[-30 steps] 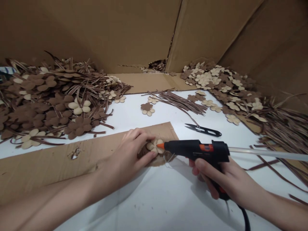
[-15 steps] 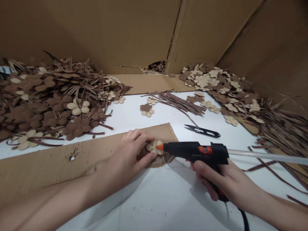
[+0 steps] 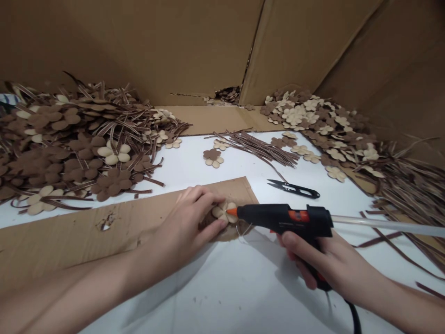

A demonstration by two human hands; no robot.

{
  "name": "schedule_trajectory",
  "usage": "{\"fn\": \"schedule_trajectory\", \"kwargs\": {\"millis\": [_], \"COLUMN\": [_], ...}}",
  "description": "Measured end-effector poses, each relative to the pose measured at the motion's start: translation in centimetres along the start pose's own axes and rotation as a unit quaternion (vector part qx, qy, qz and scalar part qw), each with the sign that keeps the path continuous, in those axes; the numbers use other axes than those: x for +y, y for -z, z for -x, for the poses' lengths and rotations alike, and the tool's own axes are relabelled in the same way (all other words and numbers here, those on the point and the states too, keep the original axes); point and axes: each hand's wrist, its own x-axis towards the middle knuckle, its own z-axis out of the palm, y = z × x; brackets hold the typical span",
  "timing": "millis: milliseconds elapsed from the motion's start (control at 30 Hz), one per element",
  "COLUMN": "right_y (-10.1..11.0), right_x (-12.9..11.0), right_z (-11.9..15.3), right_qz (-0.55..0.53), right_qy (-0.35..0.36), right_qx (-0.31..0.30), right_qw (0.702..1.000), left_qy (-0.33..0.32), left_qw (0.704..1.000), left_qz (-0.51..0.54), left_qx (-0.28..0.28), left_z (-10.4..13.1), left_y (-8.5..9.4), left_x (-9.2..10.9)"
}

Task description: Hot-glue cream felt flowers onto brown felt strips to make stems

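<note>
Right now, the left hand is pinching a cream flower between thumb and fingers over a cardboard strip; the right hand is gripping a glue gun, its nozzle pointing at the petals' middle. Flowers with ribbons, seemingly joined, are filling a heap at left, while many plain flowers at far right and loose ribbons at right are lying apparently unjoined. Snips are resting on the white surface.
</note>
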Motion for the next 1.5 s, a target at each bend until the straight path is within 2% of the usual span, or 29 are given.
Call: {"fn": "schedule_trajectory", "kwargs": {"millis": [167, 433, 733, 867, 1033, 1333, 1500], "right_y": [0.2, 0.1, 0.5, 1.0, 0.8, 1.6, 2.0], "right_x": [0.0, 0.0, -1.2, -1.9, -2.8, -4.3, -5.5], "right_z": [-0.1, -0.1, 0.1, 0.2, 0.5, 0.8, 0.8], "right_qz": [-0.004, -0.032, -0.021, -0.013, -0.012, 0.125, 0.167], "right_qy": [-0.002, -0.003, 0.002, 0.013, 0.022, 0.008, 0.015], "right_qx": [-0.019, -0.014, -0.011, -0.053, -0.011, -0.033, -0.051], "right_qw": [1.000, 0.999, 1.000, 0.998, 1.000, 0.992, 0.985], "left_qy": [-0.015, -0.011, -0.007, 0.002, 0.012, -0.005, -0.021], "left_qw": [1.000, 1.000, 1.000, 1.000, 1.000, 1.000, 0.999], "left_qz": [0.005, 0.006, 0.009, 0.016, 0.012, 0.004, -0.002], "left_qx": [0.001, -0.003, -0.006, -0.003, 0.005, 0.022, 0.035], "left_z": [0.1, -0.2, -0.2, -0.1, -0.2, -0.2, -0.1], "left_y": [0.0, 0.1, 0.0, -0.1, -0.2, -0.6, -0.7], "left_x": [-0.1, 0.0, -0.1, -0.2, -0.2, -0.7, -0.9]}}
